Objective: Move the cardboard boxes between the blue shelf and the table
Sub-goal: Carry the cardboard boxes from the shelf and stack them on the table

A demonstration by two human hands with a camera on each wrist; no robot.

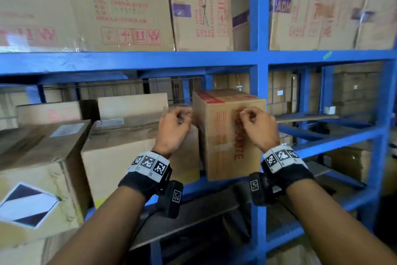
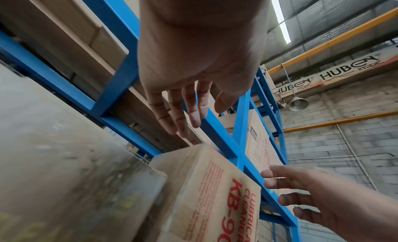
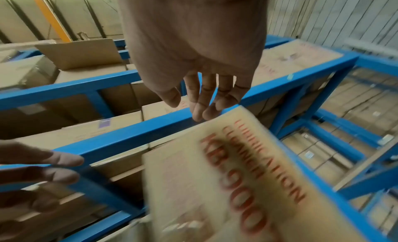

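Left hand: we see our left hand [image 1: 173, 127] raised before the shelf, fingers loosely curled and holding nothing; in the left wrist view the fingers [image 2: 172, 109] hang relaxed in the air, short of the box.
Right hand: our right hand [image 1: 258, 127] is up in front of the box's printed face, fingers loosely bent and empty; in the right wrist view the fingertips [image 3: 200, 113] sit near the box's top edge, and we cannot tell if they touch it.
Box: the upright cardboard box [image 1: 231, 133] with red lettering stands on the middle level of the blue shelf [image 1: 257, 58], its front bottom edge at the shelf's front lip.
Left side of box: a wider carton [image 1: 129, 148] stands just beside it, its top lower than the box's, so the upper part of the box's left face is bare; lower down we cannot tell if a gap remains.
Right side of box: the blue post [image 1: 260, 28] stands just to the right, in front of the box's right edge.
Above the box: we see open room between its top and the blue beam [image 1: 150, 59] overhead.
Far left: another carton [image 1: 40, 168] with a black-and-white diamond label juts forward.
Top level: large printed cartons [image 1: 120, 6] fill the bay.
Behind: more stacked boxes [image 1: 356, 90] show through the frame.
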